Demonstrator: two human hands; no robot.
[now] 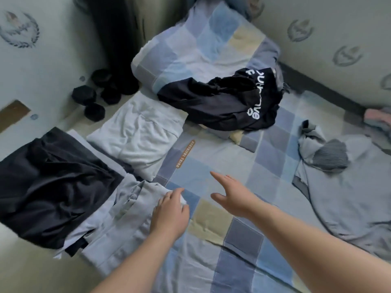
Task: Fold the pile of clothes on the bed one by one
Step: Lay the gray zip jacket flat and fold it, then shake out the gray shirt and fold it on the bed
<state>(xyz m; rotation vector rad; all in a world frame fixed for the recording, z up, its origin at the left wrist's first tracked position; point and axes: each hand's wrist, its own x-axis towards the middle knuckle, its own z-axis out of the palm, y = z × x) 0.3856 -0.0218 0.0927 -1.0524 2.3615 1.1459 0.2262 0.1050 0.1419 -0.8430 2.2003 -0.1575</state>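
Left grip [169, 210] curls round the corner of the pale grey folded garment [118, 225] on the bed [211, 218], near left; right grip [230, 195] hangs spread and empty. Next, I judge, the black printed garment [222, 100] farther off: take one edge, drag it flat.

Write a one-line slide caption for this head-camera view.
Left hand holds a folded pale grey garment; open right hand hovers above the checked bedsheet, a crumpled black garment beyond.

Black garment [48, 187] cropped by the left edge, pink cloth [378, 116] by the right, white lettering [257, 96] half-lost in folds.
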